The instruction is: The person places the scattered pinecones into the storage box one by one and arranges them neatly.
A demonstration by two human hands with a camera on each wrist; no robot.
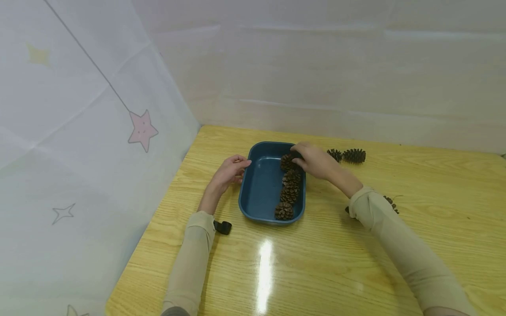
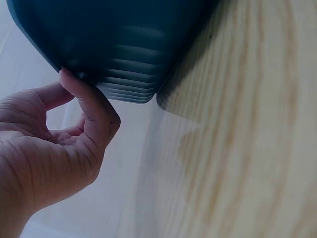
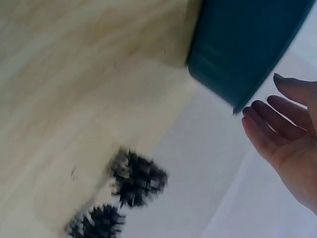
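Dark blue rectangular plastic tray with rounded corners (image 1: pixel 258 193) on yellow wood-grain table (image 1: pixel 316 272). Left hand (image 1: pixel 229 172) at tray's left side, thumb and bent finger pinching rim. Right hand (image 1: pixel 314 161) over far right corner, fingers loosely extended, apparently holding nothing. Brown woody pine cones (image 1: pixel 283 211) lined along tray's right wall, farthest beside right thumb. Two dark, spiky pine cones (image 1: pixel 354 156) on table, right of tray; more partly hidden by beige right sleeve (image 1: pixel 407 250).
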